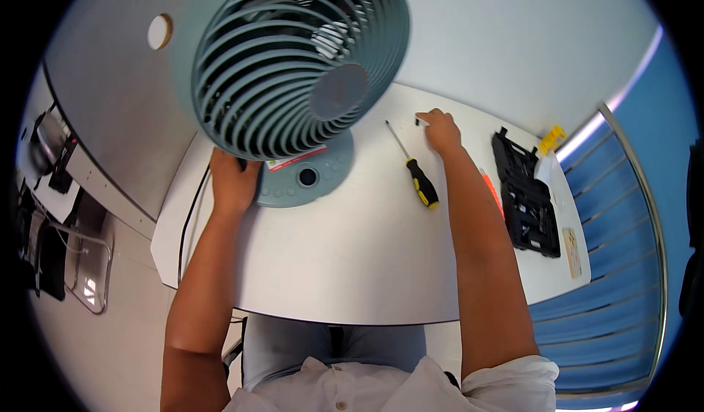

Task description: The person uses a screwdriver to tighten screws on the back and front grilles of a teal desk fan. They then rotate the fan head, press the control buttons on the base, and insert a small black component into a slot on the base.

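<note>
A grey-green desk fan [253, 82] stands on the white table, its round grille tilted up and its base [290, 192] bearing a dial and buttons. My left hand [233, 183] grips the fan low on its left side, by the base; the fan head hides most of its fingers. Farther right, my right hand [443, 131] is closed in a pinch at the table's far side. A small white piece with a dark end [421, 122] shows at its fingertips, too small to name. Between the fan and my right forearm lies a black-and-yellow screwdriver [422, 181], its shaft pointing away from me.
An open black tool case [529, 206] lies right of my right arm, beside an orange-red tool [492, 192]. A yellow object [551, 140] and a beige strip [572, 252] are near the table's right edge. A black cable [187, 225] runs down at left. A metal railing [645, 192] borders the right.
</note>
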The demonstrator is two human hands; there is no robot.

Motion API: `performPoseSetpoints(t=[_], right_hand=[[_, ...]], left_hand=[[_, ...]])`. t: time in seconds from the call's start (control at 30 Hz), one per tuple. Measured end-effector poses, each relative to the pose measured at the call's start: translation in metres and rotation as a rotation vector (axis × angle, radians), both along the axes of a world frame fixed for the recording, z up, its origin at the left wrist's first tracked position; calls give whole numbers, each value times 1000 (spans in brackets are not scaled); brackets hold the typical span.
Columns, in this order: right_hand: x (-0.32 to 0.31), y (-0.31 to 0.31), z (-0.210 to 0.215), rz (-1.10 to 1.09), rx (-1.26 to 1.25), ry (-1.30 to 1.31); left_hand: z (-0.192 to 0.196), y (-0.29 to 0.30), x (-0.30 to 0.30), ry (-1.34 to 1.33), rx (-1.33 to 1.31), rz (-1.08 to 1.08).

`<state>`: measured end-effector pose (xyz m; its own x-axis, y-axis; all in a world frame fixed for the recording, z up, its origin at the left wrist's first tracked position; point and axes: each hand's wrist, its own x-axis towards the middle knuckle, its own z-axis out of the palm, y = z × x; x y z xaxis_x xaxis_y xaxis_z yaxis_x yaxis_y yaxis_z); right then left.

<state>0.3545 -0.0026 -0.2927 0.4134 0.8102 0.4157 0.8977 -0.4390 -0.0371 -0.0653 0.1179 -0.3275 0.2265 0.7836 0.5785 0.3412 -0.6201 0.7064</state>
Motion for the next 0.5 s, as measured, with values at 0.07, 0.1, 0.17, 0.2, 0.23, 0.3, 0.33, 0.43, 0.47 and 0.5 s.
performPoseSetpoints(t=[0.07, 0.1, 0.17, 0.2, 0.23, 0.3, 0.33, 0.43, 0.47, 0.5], right_hand=[[7, 7, 1, 19, -22, -37], [11, 11, 1, 21, -88, -75], [14, 18, -1, -9, -160, -49], [16, 19, -2, -28, -197, -37], [10, 22, 1, -12, -178, -20], [0, 31, 8, 5, -230, -22], [-3, 29, 12, 3, -257, -26], [9, 26, 1, -35, -210, -118], [12, 22, 3, -30, -136, -114], [18, 16, 6, -30, -63, -109]], left_hand=[[5, -6, 0, 4, -44, 15], [6, -8, -1, 17, -73, 18], [7, -11, 0, 15, -85, 32], [8, -11, 1, 13, -92, 35], [9, -10, -2, 42, -77, 41], [10, -10, -7, 39, -53, 41], [12, -11, -6, 27, -32, 35], [10, -11, -3, 49, -25, 34], [10, -11, -1, 49, -31, 31], [10, -11, 3, 49, -36, 24]])
